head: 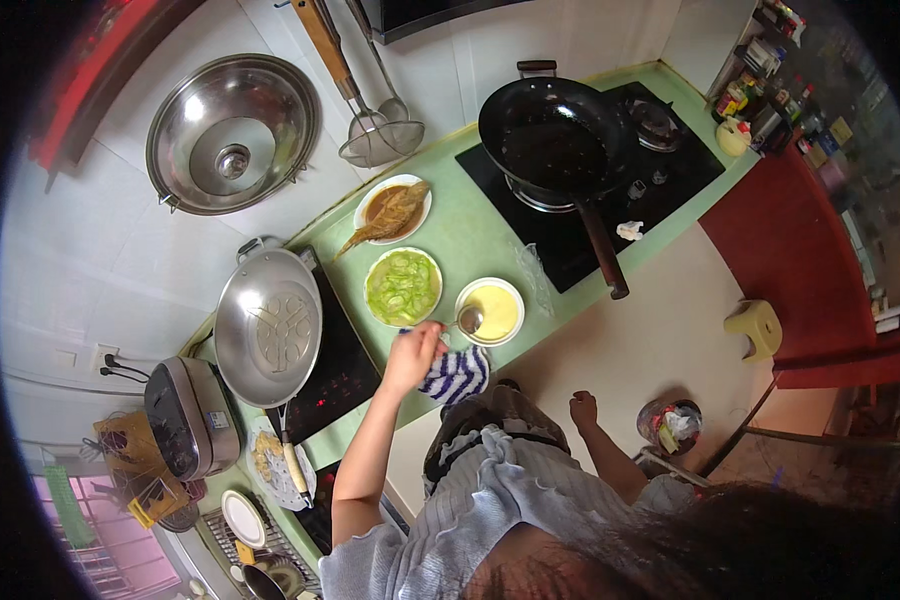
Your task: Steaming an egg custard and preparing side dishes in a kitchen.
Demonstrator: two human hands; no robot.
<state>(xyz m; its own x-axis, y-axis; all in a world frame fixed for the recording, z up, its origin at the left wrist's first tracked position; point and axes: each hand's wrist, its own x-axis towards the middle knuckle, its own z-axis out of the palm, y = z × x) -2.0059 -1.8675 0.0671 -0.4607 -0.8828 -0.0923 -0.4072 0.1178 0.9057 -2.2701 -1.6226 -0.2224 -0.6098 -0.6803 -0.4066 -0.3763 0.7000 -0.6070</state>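
Observation:
My left hand [414,355] grips the handle of a small metal spoon [470,320]. The spoon's round bowl is over a white bowl [521,321] of smooth yellow food that looks like steamed egg [501,306]; whether it dips in, I cannot tell. Just beneath the hand, a white and purple striped cloth [457,377] lies at the counter's front edge. A plate of sliced green vegetable [403,287] stands left of the bowl. Behind that, a cooked whole fish [397,212] lies on an oval plate in brown sauce. Low at my side hangs my right hand [583,409], fingers curled, nothing visible in it.
A black wok [555,142] sits on the gas hob [547,255], its handle jutting over the front edge. Crumpled clear plastic [535,277] lies beside the hob. At left, a steel wok [268,326] rests on an induction cooker [337,375]. A waste bin [669,427] and stool [754,330] stand on the floor.

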